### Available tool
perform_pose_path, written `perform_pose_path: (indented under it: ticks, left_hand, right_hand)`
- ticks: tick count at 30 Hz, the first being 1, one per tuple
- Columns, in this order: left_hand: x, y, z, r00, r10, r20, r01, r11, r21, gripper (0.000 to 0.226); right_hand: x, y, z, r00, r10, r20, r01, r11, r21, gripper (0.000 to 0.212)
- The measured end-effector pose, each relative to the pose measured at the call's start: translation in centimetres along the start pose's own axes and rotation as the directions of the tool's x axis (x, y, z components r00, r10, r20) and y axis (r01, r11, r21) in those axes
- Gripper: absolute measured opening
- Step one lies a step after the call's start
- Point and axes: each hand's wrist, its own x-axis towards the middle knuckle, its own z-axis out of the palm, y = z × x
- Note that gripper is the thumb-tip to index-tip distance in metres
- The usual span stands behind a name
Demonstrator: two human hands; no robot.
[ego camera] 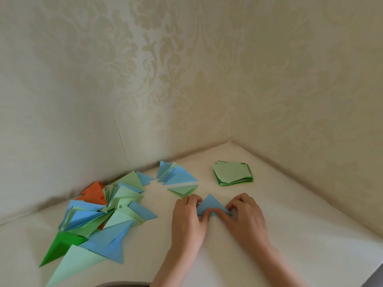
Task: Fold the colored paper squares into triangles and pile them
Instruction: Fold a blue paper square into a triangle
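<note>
Blue paper (209,205), folded into a triangle with its point aimed away from the person, lay on the white desk (290,214) near the corner where two patterned walls (186,79) met. Both hands worked its near edge. The left hand (189,219) had its fingers curled down on the triangle's left corner, with the thumb reaching under the long edge. The right hand (244,216) pinched the right corner, fingertips bent onto the paper and thumb pressed along the fold. The two thumbs nearly met at the middle of the edge.

Just beyond the left hand lay a single light green triangle (183,189), flat on the desk. Behind it, closer to the wall, a small cluster of blue triangles (176,174) overlapped one another. To the far left spread a large loose pile of folded triangles (99,214) in blue, light green, dark green and orange, some leaning against the wall and some reaching toward the near edge of the desk.

A stack of unfolded green squares (233,172) sat to the right of the blue cluster, well apart from the hands, its sheets slightly fanned and twisted against each other.
</note>
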Motion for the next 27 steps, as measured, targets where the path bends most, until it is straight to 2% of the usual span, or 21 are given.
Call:
perform_pose_path:
  ticks: [4, 10, 18, 23, 27]
  left_hand:
    - [0.3, 0.1, 0.2, 1.000, -0.019, 0.013, 0.019, 1.000, -0.015, 0.028]
    - [0.9, -0.3, -0.3, 0.992, -0.087, 0.094, 0.097, 0.990, -0.100, 0.025]
    - [1.1, -1.6, -1.4, 0.983, -0.127, 0.132, 0.155, 0.962, -0.227, 0.025]
    - [1.0, -1.9, -2.1, 0.985, -0.115, 0.125, 0.140, 0.967, -0.214, 0.024]
    - [0.4, -1.3, -1.9, 0.995, -0.078, 0.066, 0.085, 0.988, -0.126, 0.021]
  right_hand:
    - [0.0, 0.1, 0.0, 1.000, 0.023, 0.016, -0.023, 0.999, -0.023, 0.029]
    - [-0.1, 0.1, -0.1, 1.000, -0.001, -0.023, 0.001, 1.000, 0.026, 0.020]
    - [-0.1, 0.5, -0.3, 1.000, 0.021, 0.009, -0.022, 0.992, 0.121, 0.014]
    - [-0.1, 0.7, -0.6, 0.999, 0.022, 0.049, -0.029, 0.987, 0.159, 0.017]
    - [-0.3, 0.9, -0.6, 0.999, 0.026, 0.036, -0.031, 0.987, 0.158, 0.017]
